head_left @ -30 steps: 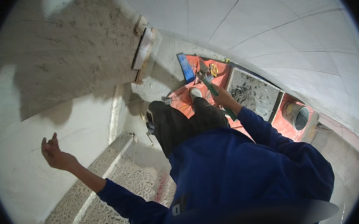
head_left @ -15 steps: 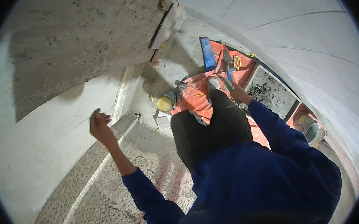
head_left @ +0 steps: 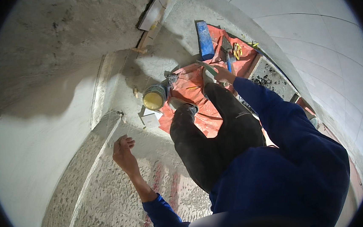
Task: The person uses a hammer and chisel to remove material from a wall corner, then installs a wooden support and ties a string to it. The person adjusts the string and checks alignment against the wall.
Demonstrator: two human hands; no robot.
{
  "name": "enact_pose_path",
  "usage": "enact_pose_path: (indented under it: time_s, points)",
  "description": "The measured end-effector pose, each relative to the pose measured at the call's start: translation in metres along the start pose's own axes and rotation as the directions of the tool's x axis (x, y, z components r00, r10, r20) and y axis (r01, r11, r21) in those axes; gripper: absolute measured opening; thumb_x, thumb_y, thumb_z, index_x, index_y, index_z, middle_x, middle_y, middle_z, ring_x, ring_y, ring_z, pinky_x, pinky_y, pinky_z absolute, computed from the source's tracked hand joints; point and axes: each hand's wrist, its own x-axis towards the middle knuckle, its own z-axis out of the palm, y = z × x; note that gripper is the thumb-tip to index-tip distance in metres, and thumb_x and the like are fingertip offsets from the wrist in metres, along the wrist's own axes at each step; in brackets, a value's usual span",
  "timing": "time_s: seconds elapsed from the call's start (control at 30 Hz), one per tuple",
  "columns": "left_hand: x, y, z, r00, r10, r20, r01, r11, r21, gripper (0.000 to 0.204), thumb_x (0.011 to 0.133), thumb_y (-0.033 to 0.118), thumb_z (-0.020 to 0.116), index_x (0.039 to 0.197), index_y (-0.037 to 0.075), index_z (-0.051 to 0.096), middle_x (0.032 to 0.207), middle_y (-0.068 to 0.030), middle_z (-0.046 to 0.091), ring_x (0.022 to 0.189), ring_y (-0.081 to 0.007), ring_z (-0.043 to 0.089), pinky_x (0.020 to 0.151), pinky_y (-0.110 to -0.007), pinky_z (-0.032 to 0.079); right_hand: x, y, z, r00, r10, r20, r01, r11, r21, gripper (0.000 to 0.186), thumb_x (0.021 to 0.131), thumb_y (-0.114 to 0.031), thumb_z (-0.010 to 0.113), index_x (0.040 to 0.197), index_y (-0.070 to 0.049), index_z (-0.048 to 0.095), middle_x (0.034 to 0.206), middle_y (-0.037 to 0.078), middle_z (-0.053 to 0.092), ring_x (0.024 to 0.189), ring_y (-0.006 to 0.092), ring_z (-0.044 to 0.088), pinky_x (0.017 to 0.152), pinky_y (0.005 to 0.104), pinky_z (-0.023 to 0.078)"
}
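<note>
My right hand (head_left: 224, 75) is closed round a long green-handled tool (head_left: 208, 68), held over the orange sheet (head_left: 208, 123) beyond my knee; its far end looks greyish. Out to the left, my left hand (head_left: 125, 156) is raised above the rough grey step, its fingers curled together. Whether anything small is pinched in it cannot be made out. Beyond that hand stands a bucket (head_left: 153, 99) with a yellowish inside, and pale square tiles (head_left: 150, 120) lie beside it. A trowel (head_left: 226, 46) with a blue handle rests on the sheet past my right hand.
A blue oblong block (head_left: 205, 41) and a yellow-handled tool (head_left: 237, 50) lie at the sheet's far end. To the right is a shallow tray (head_left: 272, 80) with black crumbs. White walls rise on both sides; a grey slab (head_left: 57, 50) overhangs at upper left.
My left hand has come down and right, from before the white wall to above the rough step. The right hand has moved forward and left with the green-handled tool. The whole view has shifted.
</note>
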Motion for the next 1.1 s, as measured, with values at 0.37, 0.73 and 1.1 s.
enact_pose_path:
  time_s: [0.37,0.73,1.1]
  points:
    - [0.098,-0.077,0.042,0.926,0.378,0.009,-0.376,0.924,-0.067,0.044,0.094,0.041,0.060,0.095,-0.003,0.064,0.071,-0.0114,0.063,0.071,-0.0224,0.064,0.067,-0.031,0.052,0.126,0.035,0.019,0.972,-0.212,-0.104,0.129,0.844,-0.520,0.065,0.085,-0.007,0.050,0.145,-0.024,0.032,0.082,0.021,0.065,0.076,0.0407,0.065,0.061,0.0523,0.046]
    - [0.203,-0.122,0.085,0.575,0.818,0.012,-0.744,0.529,-0.408,0.032,0.101,0.030,0.046,0.089,0.004,0.058,0.059,-0.0053,0.049,0.049,-0.0171,0.052,0.048,-0.033,0.043,0.223,0.143,0.042,0.881,-0.415,-0.227,0.218,0.783,-0.583,0.062,0.085,-0.012,0.055,0.142,-0.018,0.031,0.095,0.023,0.063,0.088,0.0445,0.062,0.069,0.0541,0.048]
    - [0.227,-0.174,0.133,0.578,0.811,-0.089,-0.812,0.561,-0.160,0.029,0.095,0.020,0.059,0.082,-0.006,0.064,0.060,-0.0137,0.062,0.051,-0.0185,0.059,0.049,-0.028,0.045,0.291,0.214,0.057,0.828,-0.343,-0.444,0.017,0.806,-0.591,0.064,0.082,-0.012,0.067,0.141,-0.008,0.040,0.120,0.020,0.061,0.099,0.0378,0.064,0.082,0.0436,0.051]
